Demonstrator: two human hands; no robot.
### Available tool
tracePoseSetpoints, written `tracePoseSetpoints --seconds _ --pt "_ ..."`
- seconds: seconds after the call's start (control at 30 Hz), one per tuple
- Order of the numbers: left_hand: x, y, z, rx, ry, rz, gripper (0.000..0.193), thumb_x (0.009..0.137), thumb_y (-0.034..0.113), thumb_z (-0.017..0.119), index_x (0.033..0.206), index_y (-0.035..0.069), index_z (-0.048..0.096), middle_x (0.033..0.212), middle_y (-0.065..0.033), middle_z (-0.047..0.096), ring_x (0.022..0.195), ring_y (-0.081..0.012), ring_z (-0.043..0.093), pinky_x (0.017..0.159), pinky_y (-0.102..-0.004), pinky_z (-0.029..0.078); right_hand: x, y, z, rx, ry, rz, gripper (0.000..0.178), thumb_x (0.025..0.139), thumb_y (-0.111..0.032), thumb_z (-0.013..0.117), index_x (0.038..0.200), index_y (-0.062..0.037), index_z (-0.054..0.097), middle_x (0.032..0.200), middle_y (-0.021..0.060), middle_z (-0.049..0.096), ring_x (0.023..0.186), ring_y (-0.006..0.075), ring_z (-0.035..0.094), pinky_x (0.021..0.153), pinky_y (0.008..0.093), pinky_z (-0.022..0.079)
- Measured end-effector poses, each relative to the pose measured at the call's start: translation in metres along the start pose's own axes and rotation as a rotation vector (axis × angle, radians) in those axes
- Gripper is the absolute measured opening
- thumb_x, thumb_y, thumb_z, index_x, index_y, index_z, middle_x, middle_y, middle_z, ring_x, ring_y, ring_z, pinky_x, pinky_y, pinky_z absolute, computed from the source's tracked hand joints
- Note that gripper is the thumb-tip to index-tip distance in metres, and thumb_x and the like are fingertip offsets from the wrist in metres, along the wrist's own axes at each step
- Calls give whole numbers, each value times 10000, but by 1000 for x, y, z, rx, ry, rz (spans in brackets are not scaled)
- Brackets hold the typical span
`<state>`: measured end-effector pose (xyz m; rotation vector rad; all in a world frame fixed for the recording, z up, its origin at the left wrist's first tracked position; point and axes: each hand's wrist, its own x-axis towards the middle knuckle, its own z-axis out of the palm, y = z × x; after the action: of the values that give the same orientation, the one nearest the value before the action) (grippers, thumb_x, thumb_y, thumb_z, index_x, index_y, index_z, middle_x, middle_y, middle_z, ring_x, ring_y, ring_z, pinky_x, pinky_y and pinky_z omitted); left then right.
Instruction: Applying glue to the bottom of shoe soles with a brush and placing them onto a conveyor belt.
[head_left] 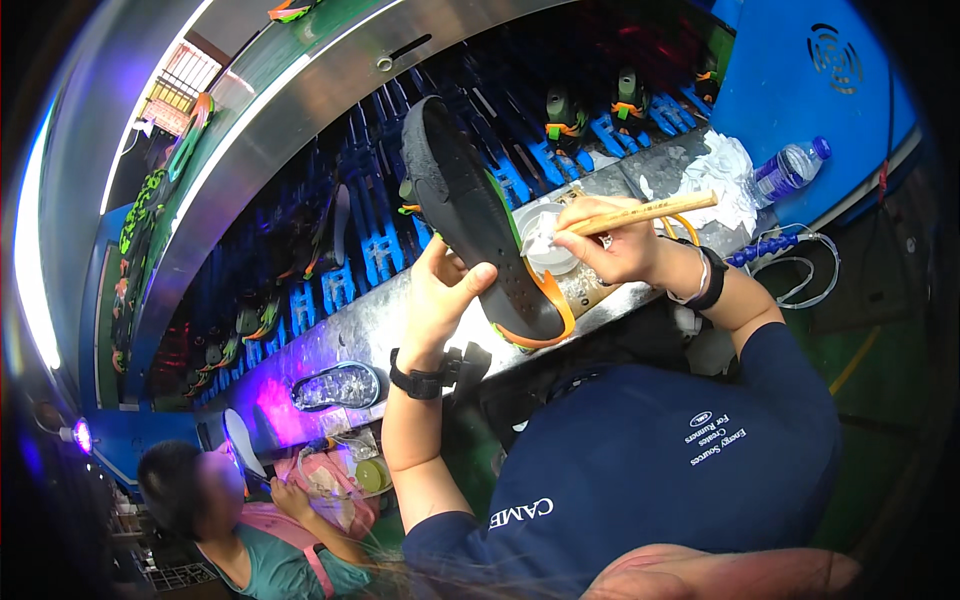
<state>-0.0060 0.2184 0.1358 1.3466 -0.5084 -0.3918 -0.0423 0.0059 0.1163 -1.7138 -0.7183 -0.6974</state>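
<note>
My left hand [445, 292] grips a black shoe [462, 195] by its side, thumb over the dark underside. The shoe is tilted with its underside toward me, and orange and green trim runs along its edge. My right hand [612, 245] is closed around the wooden handle of a brush [655, 211]. The brush's bristle end lies beside the shoe's edge, over a white bowl [553, 262]; whether it touches the shoe or the bowl I cannot tell. My right hand partly covers the bowl.
A shoe sole [337, 387] lies on the metal bench [390, 300]. Behind are blue racks [378, 258] bearing shoes. Crumpled white paper [722, 172] and a plastic bottle [790, 170] lie right, near a blue machine [830, 90]. At lower left, a co-worker [255, 520] holds a sole.
</note>
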Motion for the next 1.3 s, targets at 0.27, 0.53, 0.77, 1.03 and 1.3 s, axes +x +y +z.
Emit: tracePoseSetpoints --seconds 0.27,0.53,0.77,1.03,1.3 --pt "-5 -3 9 -18 -50 -51 536 688 139 671 1116 -13 388 995 -106 523 885 -169 528 766 -287 451 14 8 -8 -35 56 22 69 706 51 551 761 14 532 662 61 525 545 111 486 480 217 374" --pt "-10 -6 16 -5 -69 -49 525 705 140 656 1123 -19 382 995 -109 521 886 -171 530 754 -285 460 25 10 -11 2 127 -5 84 712 41 553 792 24 533 663 65 527 565 102 491 498 210 386" --pt "1 -3 20 19 -87 -116 508 727 138 634 1126 -12 357 942 -123 547 835 -169 551 731 -282 462 13 16 -15 -21 113 -24 39 702 31 554 729 6 542 640 61 535 549 111 502 485 222 386" --pt "40 22 58 32 -74 -171 450 798 243 492 1161 0 384 1004 -66 529 988 -158 464 884 -270 321 -46 -37 -103 161 468 122 86 747 -1 528 825 33 530 683 40 515 575 46 438 495 196 349" --pt "299 155 160 -172 -567 -192 642 807 425 443 1150 -96 290 1120 -309 387 974 -346 491 782 -381 464 -98 -100 -160 -77 916 94 133 797 -97 488 853 23 502 550 15 429 424 37 352 375 154 259"
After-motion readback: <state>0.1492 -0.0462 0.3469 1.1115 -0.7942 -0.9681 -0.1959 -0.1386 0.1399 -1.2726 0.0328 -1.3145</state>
